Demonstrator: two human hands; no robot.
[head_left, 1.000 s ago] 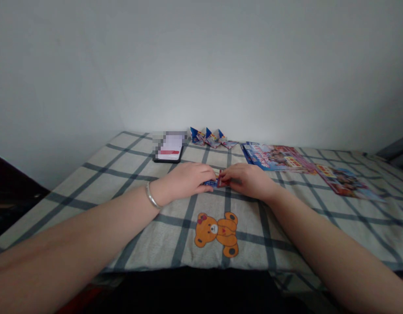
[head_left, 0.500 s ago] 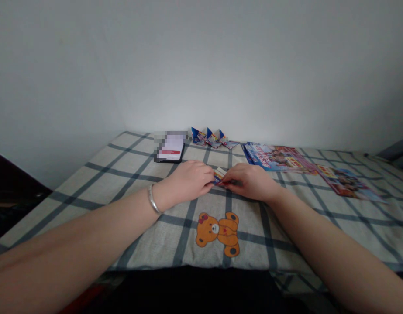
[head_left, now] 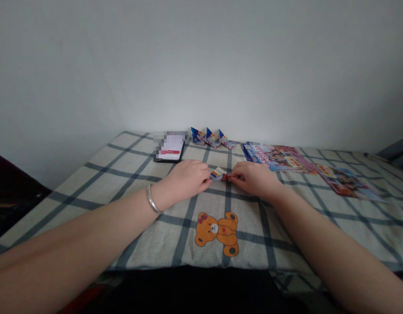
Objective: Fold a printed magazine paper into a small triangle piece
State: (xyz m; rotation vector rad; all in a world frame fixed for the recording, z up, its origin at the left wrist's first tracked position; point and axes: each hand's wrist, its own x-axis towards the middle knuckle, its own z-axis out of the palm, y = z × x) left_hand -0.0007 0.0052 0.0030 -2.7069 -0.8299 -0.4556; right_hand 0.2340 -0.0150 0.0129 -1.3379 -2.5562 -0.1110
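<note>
A small folded piece of printed paper (head_left: pixel 218 174), coloured white, yellow, blue and red, is stretched between my two hands just above or on the tablecloth. My left hand (head_left: pixel 191 176), with a silver bangle at its wrist, is closed on the paper's left end. At the other end, the fingertips of my right hand (head_left: pixel 253 178) pinch a reddish tip. Part of the paper is hidden behind my left fingers. Beyond my hands, several folded paper shapes (head_left: pixel 213 138) in the same kind of print stand in a row by the wall.
A phone (head_left: pixel 170 148) with a lit screen lies at the back left. Printed leaflets (head_left: pixel 280 158) are piled at the back right, with another leaflet (head_left: pixel 348 182) beside them. The checked tablecloth (head_left: pixel 155 248) carries a bear print (head_left: pixel 217 234) near the front edge.
My right hand has shifted slightly right, away from my left hand. More of the folded paper now shows between them, with a red tip at my right fingers.
</note>
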